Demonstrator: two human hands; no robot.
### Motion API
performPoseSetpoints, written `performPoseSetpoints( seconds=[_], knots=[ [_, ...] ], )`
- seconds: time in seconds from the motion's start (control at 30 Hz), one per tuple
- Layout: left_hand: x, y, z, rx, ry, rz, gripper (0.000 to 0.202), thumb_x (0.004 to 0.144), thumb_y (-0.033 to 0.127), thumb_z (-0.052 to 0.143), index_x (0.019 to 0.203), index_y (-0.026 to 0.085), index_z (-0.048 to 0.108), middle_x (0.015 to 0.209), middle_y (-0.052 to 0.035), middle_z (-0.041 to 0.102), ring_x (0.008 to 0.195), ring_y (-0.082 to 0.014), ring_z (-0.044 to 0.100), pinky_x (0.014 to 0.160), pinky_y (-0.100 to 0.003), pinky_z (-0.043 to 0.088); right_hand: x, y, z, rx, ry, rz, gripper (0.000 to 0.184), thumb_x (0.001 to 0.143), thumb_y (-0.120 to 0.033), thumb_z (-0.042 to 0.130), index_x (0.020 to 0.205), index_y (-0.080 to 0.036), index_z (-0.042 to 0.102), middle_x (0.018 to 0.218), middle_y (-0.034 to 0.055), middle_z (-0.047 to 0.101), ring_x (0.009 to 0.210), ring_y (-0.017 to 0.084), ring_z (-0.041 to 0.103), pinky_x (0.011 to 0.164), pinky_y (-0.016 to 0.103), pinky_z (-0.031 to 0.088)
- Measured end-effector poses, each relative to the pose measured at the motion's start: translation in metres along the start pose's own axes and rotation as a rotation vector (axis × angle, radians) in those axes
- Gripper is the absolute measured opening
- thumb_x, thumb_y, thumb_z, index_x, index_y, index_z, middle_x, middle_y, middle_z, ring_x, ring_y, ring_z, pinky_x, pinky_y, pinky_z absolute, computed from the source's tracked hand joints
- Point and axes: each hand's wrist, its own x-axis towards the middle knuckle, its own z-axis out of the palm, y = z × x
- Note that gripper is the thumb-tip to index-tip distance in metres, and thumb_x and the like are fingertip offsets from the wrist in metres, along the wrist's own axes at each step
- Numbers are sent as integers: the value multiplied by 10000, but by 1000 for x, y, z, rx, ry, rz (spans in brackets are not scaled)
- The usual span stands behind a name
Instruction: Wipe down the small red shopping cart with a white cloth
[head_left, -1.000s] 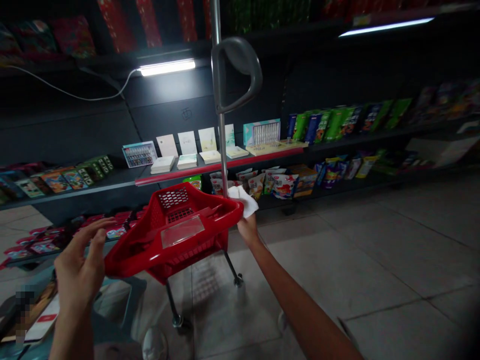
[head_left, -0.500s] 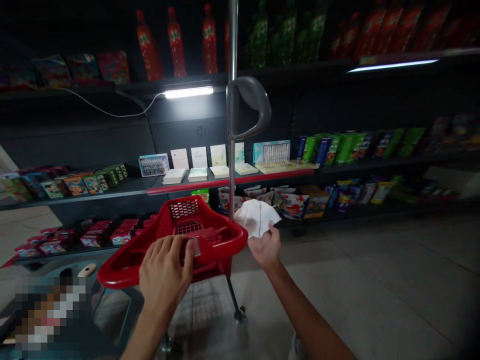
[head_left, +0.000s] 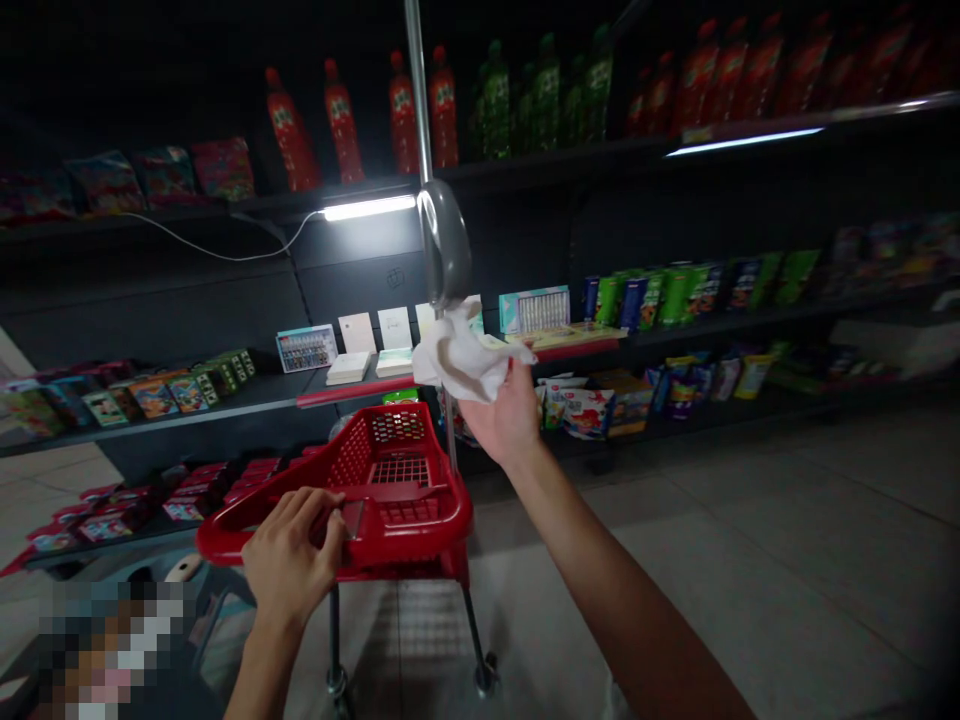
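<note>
A small red plastic shopping cart stands in front of me on thin metal legs with casters. My left hand is closed around its near handle rim. A metal pole rises from the cart's right side and carries a grey loop-shaped handle. My right hand grips a crumpled white cloth, raised in front of the pole just below the grey handle. The cloth hides part of the pole; whether it touches the pole I cannot tell.
Dark shelves hold red bottles, green bottles, booklets, boxes and snack bags. A lit tube lamp hangs under the upper shelf. Grey floor lies to the right. A blurred-out patch covers the lower left.
My right hand has lifted the white cloth up and left, from beside the cart rim to below the grey handle. The handle has turned on the pole. The cart has shifted slightly.
</note>
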Motion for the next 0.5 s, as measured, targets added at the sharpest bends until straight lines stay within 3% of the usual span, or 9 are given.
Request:
performPoseSetpoints(
  seconds=[0.13, 0.23, 0.33, 0.5],
  knots=[
    [1, -20, 5, -45, 15, 11, 170, 923, 280, 546, 910, 260, 714, 955, -4, 769, 926, -232, 679, 873, -366, 445, -6, 3, 6, 41, 35, 60, 463, 841, -653, 606, 1009, -224, 645, 944, 58, 691, 962, 230, 675, 859, 401, 587],
    [3, -30, 7, -69, 27, 19, 197, 912, 278, 537, 925, 265, 734, 999, -7, 786, 983, -246, 694, 1028, -424, 402, -15, 10, 13, -26, 23, 18, 390, 715, -418, 772, 1019, -246, 599, 982, 8, 673, 841, 164, 637, 773, 290, 571],
    [4, -36, 6, -97, 13, 37, 220, 912, 286, 531, 933, 275, 750, 1026, -7, 792, 1067, -255, 692, 1102, -460, 360, -17, 19, 19, -202, -56, -52, 420, 723, -270, 738, 1116, -259, 590, 1006, -9, 671, 871, 159, 626, 800, 273, 555],
    [3, -55, 3, -154, 37, 113, 239, 911, 280, 525, 945, 287, 762, 995, 0, 800, 1112, -268, 682, 1166, -513, 306, -44, 44, 7, -409, -164, -9, 142, 795, -309, 640, 907, -225, 665, 877, 7, 695, 907, 211, 644, 907, 354, 553]
  ],
)
